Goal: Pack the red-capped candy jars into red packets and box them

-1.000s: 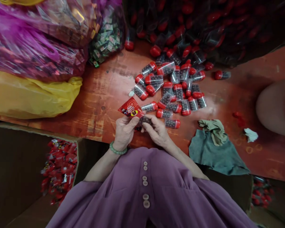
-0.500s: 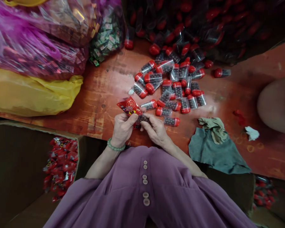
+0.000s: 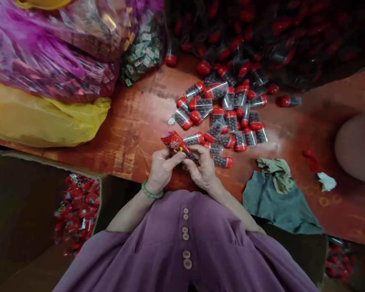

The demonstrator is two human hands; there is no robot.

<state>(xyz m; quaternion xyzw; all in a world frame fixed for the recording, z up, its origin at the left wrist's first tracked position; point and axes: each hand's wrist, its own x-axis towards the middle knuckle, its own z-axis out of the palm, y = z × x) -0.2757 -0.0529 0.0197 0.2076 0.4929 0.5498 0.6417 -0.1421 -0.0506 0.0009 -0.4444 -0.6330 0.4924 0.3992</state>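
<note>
In the head view my left hand [image 3: 163, 167] is closed on a small glossy red packet [image 3: 174, 142], its thumb pressed across the printed front. My right hand [image 3: 203, 168] pinches around the packet's lower right end. Something dark shows there between the fingers; whether it is a tube of dark beads is hard to tell. Both hands are close together above the table's near edge. Just beyond them lies a loose pile of clear tubes with red caps and dark beads [image 3: 231, 121]. One red-capped tube [image 3: 193, 138] lies right behind the packet.
A dark heap of red-capped tubes [image 3: 246, 36] fills the back. Bulging plastic bags [image 3: 48, 117] stand at left. Below them, a cardboard box [image 3: 21, 202] holds red packets [image 3: 79, 207]. A grey-green cloth [image 3: 276, 207] hangs over the table edge, near a pale rounded container [image 3: 357, 146].
The packet has shifted slightly right and down with both hands. My right fingers now cover more of the packet's lower end, and less of the dark part shows. The view has moved slightly.
</note>
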